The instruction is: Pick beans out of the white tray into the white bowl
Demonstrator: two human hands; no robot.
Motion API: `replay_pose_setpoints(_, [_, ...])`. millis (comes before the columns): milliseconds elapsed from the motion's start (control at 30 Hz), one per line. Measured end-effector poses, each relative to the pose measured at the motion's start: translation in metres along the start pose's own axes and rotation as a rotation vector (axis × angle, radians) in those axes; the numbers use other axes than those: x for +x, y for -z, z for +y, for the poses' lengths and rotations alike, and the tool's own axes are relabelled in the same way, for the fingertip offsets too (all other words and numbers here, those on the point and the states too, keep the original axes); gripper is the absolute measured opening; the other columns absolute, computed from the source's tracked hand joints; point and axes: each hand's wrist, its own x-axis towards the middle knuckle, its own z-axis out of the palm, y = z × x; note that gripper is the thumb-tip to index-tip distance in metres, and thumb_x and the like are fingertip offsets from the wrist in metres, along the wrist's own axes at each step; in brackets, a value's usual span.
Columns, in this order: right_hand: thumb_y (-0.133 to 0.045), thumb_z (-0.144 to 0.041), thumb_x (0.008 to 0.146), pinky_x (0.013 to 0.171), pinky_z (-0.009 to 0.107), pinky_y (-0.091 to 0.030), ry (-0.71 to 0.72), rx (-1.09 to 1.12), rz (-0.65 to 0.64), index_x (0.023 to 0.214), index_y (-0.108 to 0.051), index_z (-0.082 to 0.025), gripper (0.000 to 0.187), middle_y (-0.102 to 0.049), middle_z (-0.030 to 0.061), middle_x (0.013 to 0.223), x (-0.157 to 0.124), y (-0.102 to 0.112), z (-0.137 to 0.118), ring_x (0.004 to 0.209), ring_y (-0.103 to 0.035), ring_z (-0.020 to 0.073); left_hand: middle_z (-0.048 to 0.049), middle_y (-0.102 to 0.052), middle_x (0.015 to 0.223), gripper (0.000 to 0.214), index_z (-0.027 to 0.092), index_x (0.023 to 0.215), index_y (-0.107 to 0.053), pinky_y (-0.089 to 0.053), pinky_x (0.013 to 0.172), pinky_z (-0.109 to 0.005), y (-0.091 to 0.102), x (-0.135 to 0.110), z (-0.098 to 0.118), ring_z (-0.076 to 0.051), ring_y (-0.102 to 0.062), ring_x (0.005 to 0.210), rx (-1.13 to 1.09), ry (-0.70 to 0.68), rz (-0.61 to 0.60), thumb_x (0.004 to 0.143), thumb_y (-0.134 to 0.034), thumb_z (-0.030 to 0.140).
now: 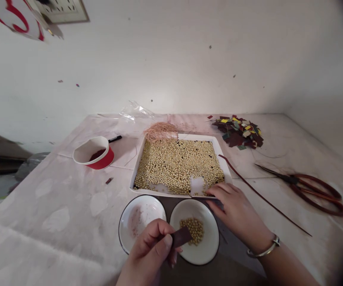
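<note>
My left hand point(153, 248) is closed, pinching a small flat dark maroon strip point(182, 237) between thumb and fingertips. The strip sits over a white bowl point(175, 254) that holds a small heap of beige beads point(195, 230). At the front right corner of a shallow white tray point(133, 174), my right hand point(237, 208) has its fingers over the rim and its thumb on the outer side. Round beige beads point(180, 163) fill most of the tray, with a few dark ones among them. Left of the beads' bowl stands a second white bowl point(124, 222) with reddish residue.
A red-and-white cup point(105, 159) with dark contents stands left, near a black marker point(115, 139). Pinkish cords point(161, 132) lie over the tray's back corner. Right are coloured scraps point(239, 131), a long dark-red strip point(263, 195) and scissors point(305, 190). A wall rises behind.
</note>
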Motion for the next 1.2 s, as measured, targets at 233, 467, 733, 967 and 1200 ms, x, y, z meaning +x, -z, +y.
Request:
replay_pose_setpoints(233, [-0.056, -0.017, 0.084, 0.079, 0.045, -0.046, -0.013, -0.01, -0.01, 0.096, -0.064, -0.017, 0.015, -0.064, 0.0103, 0.093, 0.0017, -0.0023, -0.0022, 0.089, -0.057, 0.0277, 0.0004, -0.06, 0.061, 0.032, 0.015, 0.07, -0.063, -0.031, 0.052, -0.023, -0.0002, -0.0004, 0.0, -0.009, -0.046, 0.052, -0.022, 0.021, 0.019, 0.071, -0.073, 0.046])
replay_pose_setpoints(467, [-0.056, -0.015, 0.083, 0.079, 0.045, -0.046, -0.033, -0.014, -0.004, 0.094, -0.063, -0.016, 0.014, -0.063, 0.0102, 0.093, 0.0024, -0.0044, -0.0018, 0.09, -0.057, 0.0286, 0.0002, -0.059, 0.061, 0.034, 0.015, 0.069, -0.062, -0.031, 0.052, -0.023, -0.0019, -0.001, 0.0021, -0.009, -0.045, 0.052, -0.01, 0.042, 0.035, 0.069, -0.073, 0.048])
replay_pose_setpoints(733, [-0.056, -0.017, 0.084, 0.077, 0.044, -0.046, -0.016, 0.017, -0.017, 0.092, -0.063, -0.017, 0.01, -0.063, 0.0088, 0.09, 0.0016, -0.0027, -0.001, 0.087, -0.057, 0.0275, 0.0006, -0.061, 0.061, 0.031, 0.016, 0.069, -0.064, -0.031, 0.053, -0.023, -0.0001, 0.0002, 0.001, -0.009, -0.047, 0.052, -0.043, 0.043, 0.018, 0.07, -0.074, 0.045])
replay_pose_setpoints(967, [-0.055, -0.018, 0.086, 0.075, 0.043, -0.046, 0.013, 0.056, -0.014, 0.091, -0.062, -0.018, 0.008, -0.063, 0.0084, 0.09, -0.001, 0.0011, -0.0018, 0.086, -0.057, 0.0261, 0.0005, -0.062, 0.062, 0.029, 0.016, 0.069, -0.064, -0.032, 0.053, -0.022, 0.0006, -0.0001, 0.0002, -0.009, -0.047, 0.052, -0.051, 0.042, 0.013, 0.071, -0.073, 0.043])
replay_pose_setpoints(1200, [-0.053, -0.019, 0.088, 0.077, 0.041, -0.047, 0.039, 0.083, 0.009, 0.094, -0.061, -0.018, 0.011, -0.064, 0.008, 0.092, -0.0006, 0.0016, -0.0015, 0.087, -0.057, 0.0246, 0.0006, -0.061, 0.062, 0.03, 0.015, 0.07, -0.064, -0.032, 0.053, -0.022, 0.0004, 0.0004, 0.0001, -0.008, -0.047, 0.053, -0.052, 0.039, 0.002, 0.072, -0.073, 0.044])
